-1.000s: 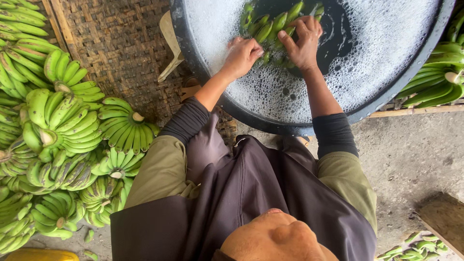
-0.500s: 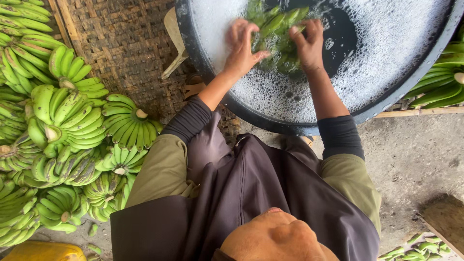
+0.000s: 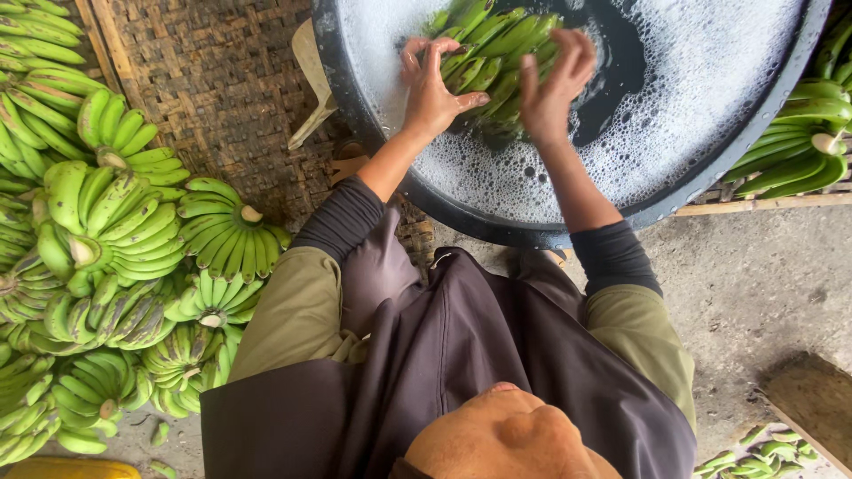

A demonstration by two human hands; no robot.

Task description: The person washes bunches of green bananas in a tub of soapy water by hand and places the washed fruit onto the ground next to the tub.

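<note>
Inside the dark round tub (image 3: 355,98), half sunk in soapy, foam-flecked water (image 3: 692,80), lies the green banana bunch (image 3: 493,53) we are handling; it sits toward the upper middle of the basin, its fingers fanned and pointing away from us. Our left hand (image 3: 432,84) curls against the bunch's left side, fingers bent and thumb stretched across the fruit, gripping it; our right hand (image 3: 552,89) presses on the right side with fingers spread over the bananas, cupping rather than clenched tight. Both forearms reach out from dark cuffs over olive sleeves, and a dark apron (image 3: 461,355) covers our lap below.

Beside the tub's left rim a pale wooden handle-like piece (image 3: 311,84) leans on the woven bamboo mat (image 3: 213,89); on that mat and beyond, to our left, a large heap of green banana hands (image 3: 115,231) is piled, well apart from the tub. More green bananas (image 3: 799,142) rest at the tub's right edge, just beside the rim; a few small ones (image 3: 763,448) lie on the grey concrete floor (image 3: 754,275) at lower right, near a wooden board (image 3: 812,395); something yellow (image 3: 62,467) shows at the lower left corner, too cut off to identify.
</note>
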